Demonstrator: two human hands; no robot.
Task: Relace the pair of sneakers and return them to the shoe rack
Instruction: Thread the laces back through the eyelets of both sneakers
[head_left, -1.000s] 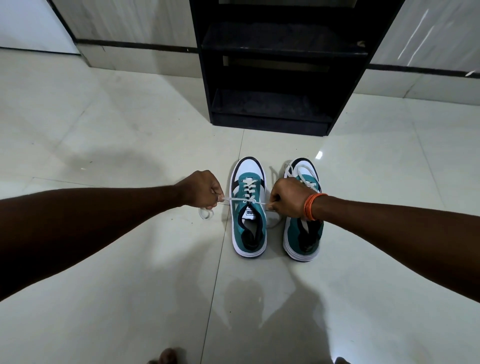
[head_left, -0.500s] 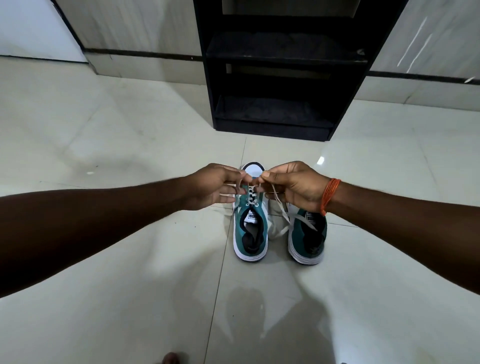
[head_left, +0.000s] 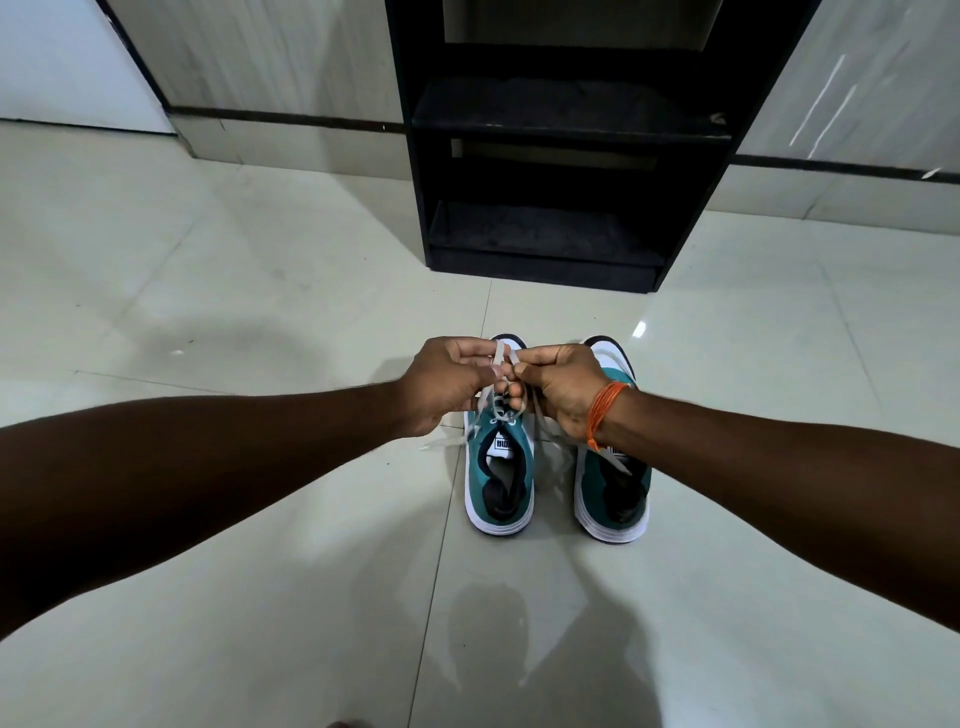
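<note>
Two teal-and-white sneakers stand side by side on the floor, toes toward the rack. Over the left sneaker (head_left: 500, 483) my left hand (head_left: 448, 382) and my right hand (head_left: 558, 387) meet, each pinching a strand of its white lace (head_left: 500, 358). The lace ends loop between my fingers above the tongue, and loose tails hang down either side of the shoe. The right sneaker (head_left: 615, 488) sits partly under my right wrist, a lace lying across its opening. The black shoe rack (head_left: 550, 156) stands just beyond the shoes, its shelves bare.
Glossy pale floor tiles (head_left: 234, 270) spread all around the shoes. A wall with a dark skirting line (head_left: 280, 118) runs behind the rack. A white door panel (head_left: 67, 62) is at the far left.
My hands had the lace stretched sideways across the left sneaker; they have come together above its tongue and now work the lace ends between the fingers. The view has tilted slightly.
</note>
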